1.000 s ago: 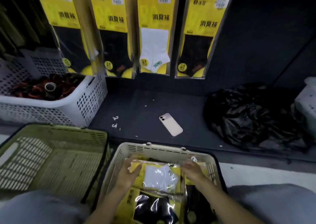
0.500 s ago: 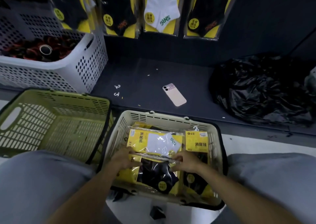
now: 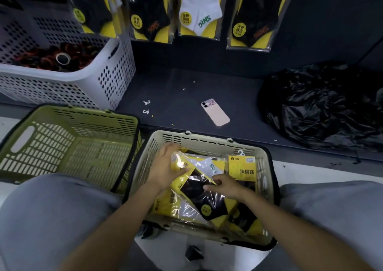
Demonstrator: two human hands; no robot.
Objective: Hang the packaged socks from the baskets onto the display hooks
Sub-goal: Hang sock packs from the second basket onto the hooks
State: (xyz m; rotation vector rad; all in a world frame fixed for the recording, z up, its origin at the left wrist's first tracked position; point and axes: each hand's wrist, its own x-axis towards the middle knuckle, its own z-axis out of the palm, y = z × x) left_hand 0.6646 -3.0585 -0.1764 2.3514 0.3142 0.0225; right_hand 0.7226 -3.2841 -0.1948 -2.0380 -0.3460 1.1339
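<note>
Picking is the step in hand: both hands are inside the near cream slotted plastic basket (image 3: pixel 207 140). The left hand (image 3: pixel 165 169) grips a glossy yellow packet of white socks (image 3: pixel 205 164). The right hand (image 3: pixel 228 185) pinches the clear film of a yellow packet of black socks (image 3: pixel 194 190). The next move is probably to lift one free towards the far hanging yellow sock packets (image 3: pixel 199 11), whose hooks are out of view.

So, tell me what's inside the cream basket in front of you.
Packaged socks fill the cream basket: a white-sock pack, a black-sock pack, another yellow pack at right. Lower layers and the basket floor are covered.
</note>
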